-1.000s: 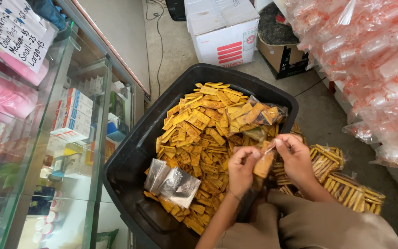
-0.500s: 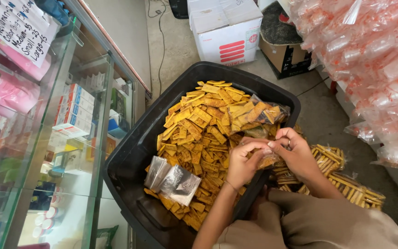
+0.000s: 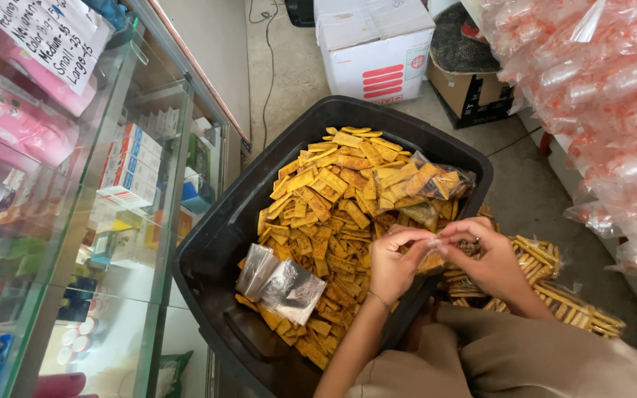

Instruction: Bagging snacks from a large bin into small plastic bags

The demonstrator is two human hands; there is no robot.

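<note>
Change: both hands have drawn closer together since a second ago, when they were spread on either side of a chip; now their fingertips meet over one small packet.
Glass case (image 3: 75, 221): far left, clear panes in a metal frame, shelves of small boxes and pink wrapped goods inside.
Black tub (image 3: 215, 243): hard plastic, rounded corners, standing on the concrete floor just right of the case.
Chips (image 3: 326, 199): flat, golden, roughly rectangular pieces heaped inside the tub.
Empty bags (image 3: 282, 284): thin, clear, crinkled film lying on the chips at the tub's near left.
Filled bag (image 3: 422, 180): clear plastic stuffed with chips, resting at the tub's right side.
Left hand (image 3: 396, 262): fingers curled narrow, pinching the small packet (image 3: 432, 258) above the tub's right rim.
Right hand (image 3: 484, 254): fingers bent, gripping the same packet from the other side.
Packed bags (image 3: 547, 276): clear, chip-filled, lying on the floor right of the tub.
</note>
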